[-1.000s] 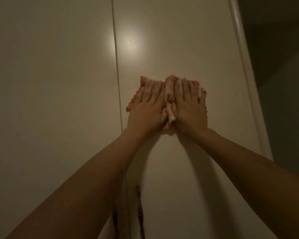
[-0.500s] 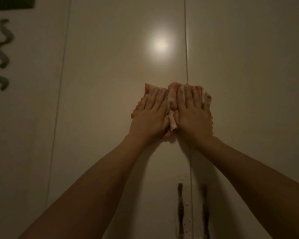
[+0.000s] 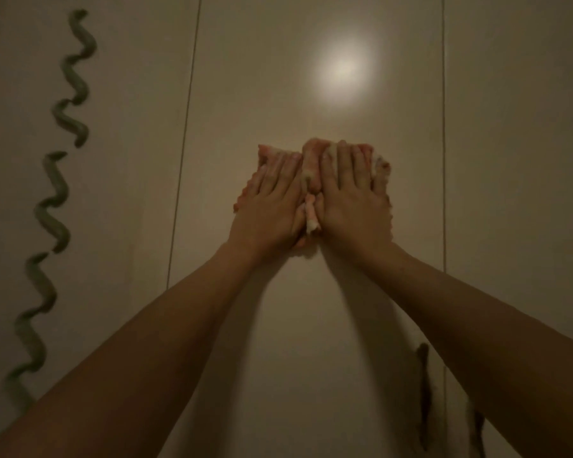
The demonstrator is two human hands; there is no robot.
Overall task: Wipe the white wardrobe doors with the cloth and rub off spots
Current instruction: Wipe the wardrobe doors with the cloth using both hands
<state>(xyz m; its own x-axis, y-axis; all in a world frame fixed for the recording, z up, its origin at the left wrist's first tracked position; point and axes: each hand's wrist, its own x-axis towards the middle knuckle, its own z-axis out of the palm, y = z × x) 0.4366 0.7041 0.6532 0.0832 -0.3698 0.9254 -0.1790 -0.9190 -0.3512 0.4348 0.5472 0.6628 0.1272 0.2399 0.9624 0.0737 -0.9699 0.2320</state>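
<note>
left hand and right hand press the cloth flat on the wardrobe door
fingers lie straight and close together, hands side by side, likely to spread rubbing pressure evenly across the middle panel.

Green wavy strip, dim light

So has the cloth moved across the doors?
Yes, leftward. The cloth was right of the seam above the dark handles; now it lies wholly left of that seam.
</note>
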